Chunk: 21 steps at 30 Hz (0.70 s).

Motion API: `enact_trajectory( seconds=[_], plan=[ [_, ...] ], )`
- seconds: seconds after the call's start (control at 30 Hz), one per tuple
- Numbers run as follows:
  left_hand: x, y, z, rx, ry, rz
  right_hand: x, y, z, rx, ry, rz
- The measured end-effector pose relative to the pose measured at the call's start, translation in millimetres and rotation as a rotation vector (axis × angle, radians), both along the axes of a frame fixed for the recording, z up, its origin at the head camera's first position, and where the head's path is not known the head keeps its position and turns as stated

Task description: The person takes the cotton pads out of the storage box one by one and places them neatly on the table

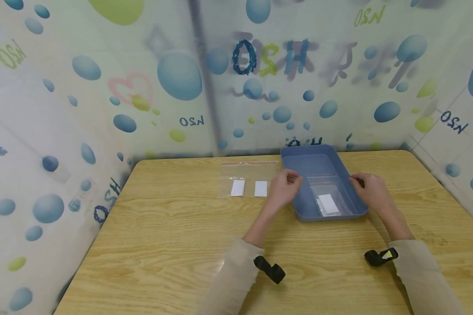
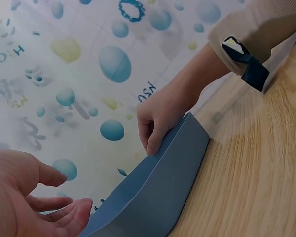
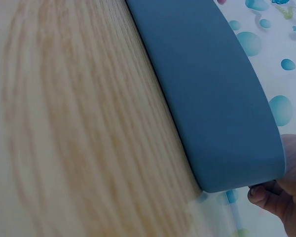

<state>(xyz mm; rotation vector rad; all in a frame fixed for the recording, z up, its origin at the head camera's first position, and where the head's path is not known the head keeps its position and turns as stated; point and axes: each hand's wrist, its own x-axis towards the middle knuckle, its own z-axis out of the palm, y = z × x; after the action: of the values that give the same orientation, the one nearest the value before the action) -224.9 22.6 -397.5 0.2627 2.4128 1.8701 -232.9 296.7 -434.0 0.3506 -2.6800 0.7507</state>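
A blue-grey rectangular tray (image 1: pixel 311 164) stands toward the back of the table, right of the middle. Its right rim is pinched by my right hand (image 1: pixel 372 189), thumb on one side of the wall in the left wrist view. At the opposite rim hovers my left hand (image 1: pixel 285 187), its fingers loosely bent and a gap between thumb and fingers. Inside the tray, near its front, lie clear zip bags (image 1: pixel 343 199) overlapping one another, with a white card (image 1: pixel 328 204) showing. The right wrist view shows mainly the tray's outer wall (image 3: pixel 212 98).
Left of the tray, a flat clear zip bag (image 1: pixel 248 170) lies on the wooden table (image 1: pixel 161 245) with two white cards (image 1: pixel 238 187) in it. A patterned curtain (image 1: pixel 173 118) hangs behind the table's back edge. Black straps with small devices (image 1: pixel 273 271) circle both sleeves.
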Motion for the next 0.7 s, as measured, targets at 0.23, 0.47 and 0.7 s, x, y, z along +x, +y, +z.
enact_trajectory(
  seconds=[0.23,0.47,0.7],
  plan=[
    [2.5,10.9,-1.9,-0.010,-0.026,-0.034,-0.5,0.7,-1.1,0.005,-0.012,-0.009],
    [3.8,21.8,-6.1,-0.042,-0.082,-0.036,-1.4,1.1,-1.6,0.004,0.013,0.000],
    [3.9,33.0,-9.6,-0.119,-0.126,-0.016,-1.1,0.9,-1.7,0.003,0.018,0.002]
  ],
)
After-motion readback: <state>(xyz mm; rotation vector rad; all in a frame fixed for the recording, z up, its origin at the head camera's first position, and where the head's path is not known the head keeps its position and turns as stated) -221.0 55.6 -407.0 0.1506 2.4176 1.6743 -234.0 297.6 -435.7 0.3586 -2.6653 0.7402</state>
